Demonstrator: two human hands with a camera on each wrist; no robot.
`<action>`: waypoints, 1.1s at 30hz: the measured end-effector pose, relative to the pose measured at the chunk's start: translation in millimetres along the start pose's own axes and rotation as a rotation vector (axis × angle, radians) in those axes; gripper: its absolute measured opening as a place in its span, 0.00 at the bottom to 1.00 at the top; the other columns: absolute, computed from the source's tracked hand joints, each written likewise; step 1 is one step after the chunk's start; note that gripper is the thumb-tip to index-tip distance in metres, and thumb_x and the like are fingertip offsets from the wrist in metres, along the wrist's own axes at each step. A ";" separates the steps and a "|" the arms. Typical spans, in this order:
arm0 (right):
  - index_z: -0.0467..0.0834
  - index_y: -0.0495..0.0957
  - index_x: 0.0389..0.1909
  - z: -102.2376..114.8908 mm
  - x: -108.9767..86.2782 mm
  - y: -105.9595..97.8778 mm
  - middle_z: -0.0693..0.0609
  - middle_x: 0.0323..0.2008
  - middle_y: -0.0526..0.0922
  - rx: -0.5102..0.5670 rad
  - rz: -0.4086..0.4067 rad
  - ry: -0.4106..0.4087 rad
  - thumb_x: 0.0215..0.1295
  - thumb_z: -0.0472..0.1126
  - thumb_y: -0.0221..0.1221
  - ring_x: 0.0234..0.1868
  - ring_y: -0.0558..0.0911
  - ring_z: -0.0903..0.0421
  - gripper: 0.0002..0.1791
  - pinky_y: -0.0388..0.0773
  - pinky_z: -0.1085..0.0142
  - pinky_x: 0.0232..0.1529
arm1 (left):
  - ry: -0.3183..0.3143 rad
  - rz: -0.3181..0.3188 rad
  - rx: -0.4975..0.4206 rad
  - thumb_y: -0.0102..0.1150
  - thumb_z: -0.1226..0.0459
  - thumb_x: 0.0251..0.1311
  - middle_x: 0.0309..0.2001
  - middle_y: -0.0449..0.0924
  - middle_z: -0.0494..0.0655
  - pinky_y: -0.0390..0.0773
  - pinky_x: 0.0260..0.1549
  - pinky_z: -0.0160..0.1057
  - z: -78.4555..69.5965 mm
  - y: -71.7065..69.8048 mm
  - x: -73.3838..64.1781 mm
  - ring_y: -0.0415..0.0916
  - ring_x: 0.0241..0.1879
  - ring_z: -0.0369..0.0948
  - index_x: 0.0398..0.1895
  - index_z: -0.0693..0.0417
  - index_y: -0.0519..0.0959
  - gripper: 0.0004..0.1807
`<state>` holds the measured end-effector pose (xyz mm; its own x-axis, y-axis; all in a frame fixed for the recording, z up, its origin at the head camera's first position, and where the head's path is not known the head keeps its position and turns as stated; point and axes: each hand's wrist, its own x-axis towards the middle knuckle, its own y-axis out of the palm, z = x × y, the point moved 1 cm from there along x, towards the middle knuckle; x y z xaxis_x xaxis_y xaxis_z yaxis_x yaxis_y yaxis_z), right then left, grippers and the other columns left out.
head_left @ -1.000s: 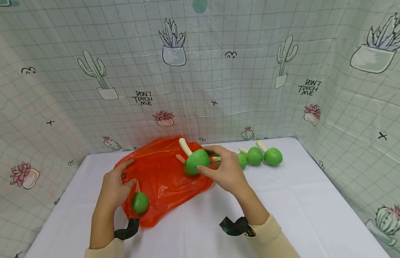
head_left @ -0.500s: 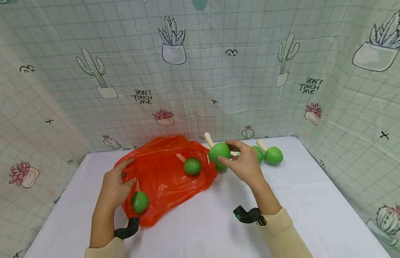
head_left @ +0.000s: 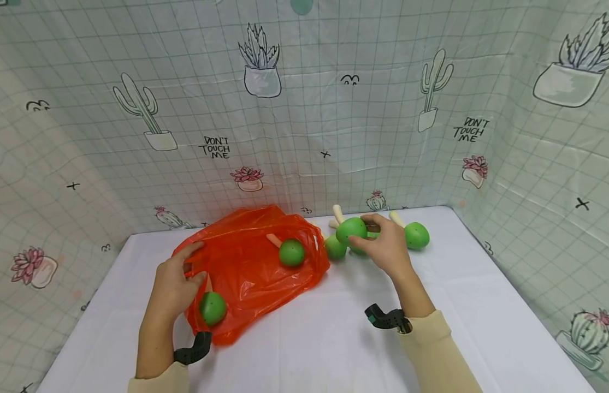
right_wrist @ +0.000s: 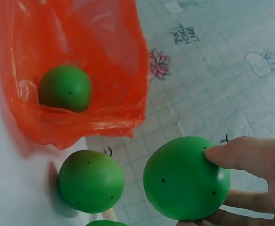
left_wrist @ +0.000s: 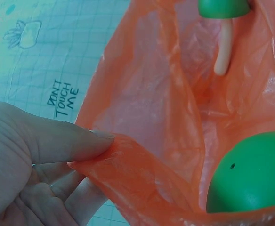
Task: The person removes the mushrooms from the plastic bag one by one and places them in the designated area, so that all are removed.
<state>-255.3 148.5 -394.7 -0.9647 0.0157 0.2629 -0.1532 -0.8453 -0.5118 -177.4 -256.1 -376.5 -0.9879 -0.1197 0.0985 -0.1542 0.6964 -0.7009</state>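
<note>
Head: your right hand (head_left: pixel 385 244) pinches a smooth green round-capped mushroom (head_left: pixel 352 231) (pale stem (head_left: pixel 338 214) up) at its fingertips, seemingly for setting down. Left wrist: your left hand (left_wrist: pixel 36 148) pinches the red plastic bag (left_wrist: pixel 137 176). Right wrist: a second green mushroom (right_wrist: pixel 91 181) sits near the hand; lowering should want clearance.

We have room over the near white tabletop (head_left: pixel 309 344), but the red bag (head_left: pixel 247 273) at left and green stemmed pieces (head_left: pixel 335 248) farther back block the way.
</note>
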 end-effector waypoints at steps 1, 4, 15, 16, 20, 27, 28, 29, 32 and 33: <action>0.31 0.78 0.64 -0.8 0.1 -0.4 0.33 0.58 0.84 -0.013 0.005 0.000 0.61 0.40 0.74 0.59 0.84 0.35 0.32 0.85 0.45 0.54 | -0.001 0.000 0.001 0.62 0.76 0.68 0.71 0.68 0.70 0.78 0.58 0.62 -0.1 0.0 -0.1 0.71 0.67 0.68 0.79 0.60 0.64 0.37; 0.30 0.79 0.62 -3.3 1.1 -0.5 0.33 0.57 0.84 -0.050 0.026 0.003 0.61 0.40 0.74 0.58 0.84 0.35 0.31 0.84 0.44 0.56 | 0.000 0.000 0.004 0.62 0.76 0.67 0.71 0.68 0.70 0.78 0.59 0.62 0.2 -0.2 -0.6 0.71 0.66 0.68 0.79 0.61 0.64 0.37; 0.30 0.79 0.59 -15.8 3.5 -2.8 0.34 0.56 0.84 -0.098 0.088 0.014 0.60 0.40 0.75 0.57 0.84 0.36 0.30 0.81 0.44 0.59 | 0.012 -0.008 -0.003 0.62 0.77 0.67 0.70 0.69 0.70 0.79 0.57 0.62 0.7 -0.1 -0.4 0.72 0.66 0.68 0.79 0.61 0.64 0.37; 0.30 0.79 0.59 -16.6 3.6 -3.5 0.34 0.57 0.84 -0.098 0.093 0.019 0.60 0.40 0.75 0.57 0.84 0.36 0.30 0.81 0.44 0.59 | 0.012 -0.008 -0.005 0.62 0.77 0.67 0.71 0.69 0.70 0.79 0.57 0.62 0.5 0.1 0.0 0.72 0.66 0.68 0.79 0.61 0.64 0.37; 0.30 0.79 0.59 -19.0 3.9 -5.8 0.34 0.57 0.84 -0.098 0.108 0.033 0.58 0.39 0.76 0.57 0.84 0.36 0.31 0.81 0.44 0.59 | 0.013 -0.007 -0.004 0.62 0.76 0.67 0.71 0.69 0.70 0.78 0.58 0.62 -0.1 0.7 0.5 0.72 0.66 0.68 0.79 0.61 0.64 0.37; 0.32 0.80 0.58 -21.1 4.4 -6.1 0.35 0.55 0.84 -0.122 0.139 0.085 0.55 0.39 0.78 0.58 0.84 0.37 0.31 0.79 0.44 0.62 | 0.016 0.004 -0.005 0.62 0.76 0.68 0.70 0.69 0.70 0.79 0.58 0.62 0.3 0.9 0.8 0.72 0.65 0.68 0.79 0.61 0.64 0.36; 0.32 0.80 0.58 -21.4 4.5 -5.8 0.36 0.56 0.84 -0.127 0.145 0.092 0.55 0.39 0.79 0.59 0.83 0.37 0.31 0.78 0.44 0.63 | 0.016 0.005 -0.005 0.62 0.76 0.68 0.70 0.69 0.70 0.79 0.58 0.62 0.6 0.8 1.1 0.72 0.65 0.68 0.79 0.61 0.64 0.36; 0.33 0.80 0.58 -21.9 4.6 -5.4 0.36 0.56 0.84 -0.132 0.150 0.101 0.54 0.39 0.79 0.59 0.83 0.37 0.31 0.77 0.44 0.64 | 0.016 0.005 -0.006 0.61 0.76 0.68 0.70 0.69 0.70 0.79 0.58 0.62 0.7 0.7 1.2 0.72 0.65 0.68 0.79 0.61 0.64 0.36; 0.32 0.80 0.57 -24.0 4.8 -4.2 0.36 0.55 0.84 -0.151 0.167 0.116 0.53 0.39 0.80 0.59 0.82 0.37 0.32 0.76 0.44 0.64 | 0.016 0.005 -0.007 0.61 0.76 0.68 0.70 0.69 0.70 0.79 0.58 0.62 0.7 0.6 1.8 0.71 0.65 0.68 0.79 0.61 0.64 0.36; 0.32 0.79 0.56 -25.1 4.8 -3.7 0.36 0.54 0.84 -0.157 0.172 0.120 0.52 0.39 0.80 0.58 0.82 0.37 0.32 0.77 0.44 0.64 | 0.014 0.007 -0.008 0.61 0.76 0.68 0.70 0.69 0.70 0.79 0.58 0.62 0.7 0.7 1.8 0.71 0.66 0.68 0.79 0.61 0.64 0.36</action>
<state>-264.7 165.1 -412.1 -0.9965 -0.0497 0.0669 -0.0072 -0.7482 -0.6635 -179.2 -256.3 -377.3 -0.9890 -0.1049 0.1042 -0.1479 0.7028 -0.6959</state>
